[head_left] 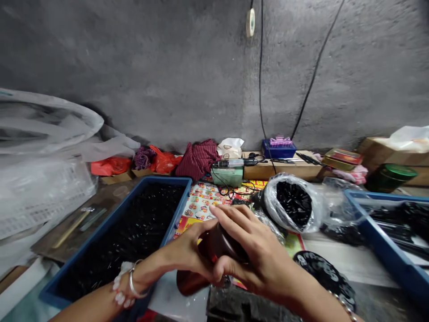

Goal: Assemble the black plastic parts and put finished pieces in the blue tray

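The left hand and right hand were closed around a glossy dark reddish-brown object, located at 6 o'clock. The fingers of both hands wrapped it from opposite sides and pressed it between them; the object's full shape was partly hidden. A silver bangle encircled the left wrist. At 10 o'clock, a blue tray contained many small black pieces. At 1 o'clock, a clear plastic bag of black pieces lay beside a printed paper sheet. At 3 o'clock, a second blue tray contained black strips.
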The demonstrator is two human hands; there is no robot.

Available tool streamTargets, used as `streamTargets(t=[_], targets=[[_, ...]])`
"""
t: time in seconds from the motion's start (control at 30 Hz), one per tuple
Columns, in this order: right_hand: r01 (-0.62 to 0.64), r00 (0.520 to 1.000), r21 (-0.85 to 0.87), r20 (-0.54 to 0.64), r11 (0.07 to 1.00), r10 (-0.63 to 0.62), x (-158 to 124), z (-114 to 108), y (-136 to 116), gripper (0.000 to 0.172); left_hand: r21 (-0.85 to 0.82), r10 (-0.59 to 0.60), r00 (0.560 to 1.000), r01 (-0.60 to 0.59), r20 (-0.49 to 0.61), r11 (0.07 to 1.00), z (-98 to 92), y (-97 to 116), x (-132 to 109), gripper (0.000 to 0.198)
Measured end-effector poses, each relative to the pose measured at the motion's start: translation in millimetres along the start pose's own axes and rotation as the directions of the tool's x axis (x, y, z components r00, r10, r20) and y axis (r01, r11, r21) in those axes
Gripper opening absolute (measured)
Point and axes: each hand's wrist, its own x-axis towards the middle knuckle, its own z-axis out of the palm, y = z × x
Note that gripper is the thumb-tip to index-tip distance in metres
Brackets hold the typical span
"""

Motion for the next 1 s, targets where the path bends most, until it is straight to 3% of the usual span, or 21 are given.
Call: streamTargets(t=[0.07, 0.17, 0.37, 0.47, 0.6, 0.8, 1.0], targets=[[-0.016, 1.0, -0.012, 0.0, 1.0, 0.016, -1, 5, -1, 0.066, -0.002, 0.016, 1.0, -0.016, -0.011, 1.0, 3.4, -1, -2, 0.085], [-0.041, 0.999, -0.017, 0.016, 0.999, 0.041, 0, 4, -3, 0.064, -0.009, 0.015, 1.0, -0.015, -0.003, 1.0, 6.1, 2, -5, 0.072], [0.1, 0.993, -0.048, 0.069, 0.994, -0.096, 10, -13, -6, 0.064, -0.109, 0.133, 0.991, -0.134, -0.019, 0.985, 3.3, 16, -13, 0.078], [0.09, 0.996, -0.127, 0.032, 0.988, -0.087, 10, -6, -9, 0.062, -0.082, 0.135, 0.99, -0.138, -0.042, 0.987, 1.8, 16, -16, 0.068], [0.071, 0.997, -0.221, -0.012, 0.973, -0.076, 13, 6, -12, 0.065, -0.031, 0.23, 0.965, -0.235, -0.13, 0.971, -0.9, 11, -17, 0.077], [0.142, 0.99, -0.166, 0.02, 0.976, -0.141, 28, -5, -16, 0.069, -0.125, 0.225, 0.969, -0.237, -0.104, 0.963, -7.9, 9, -22, 0.07], [0.061, 0.984, -0.133, -0.159, 0.989, -0.082, 24, -14, -27, 0.055, -0.245, 0.149, 0.984, -0.168, -0.096, 0.955, -22.4, 29, -27, 0.083]])
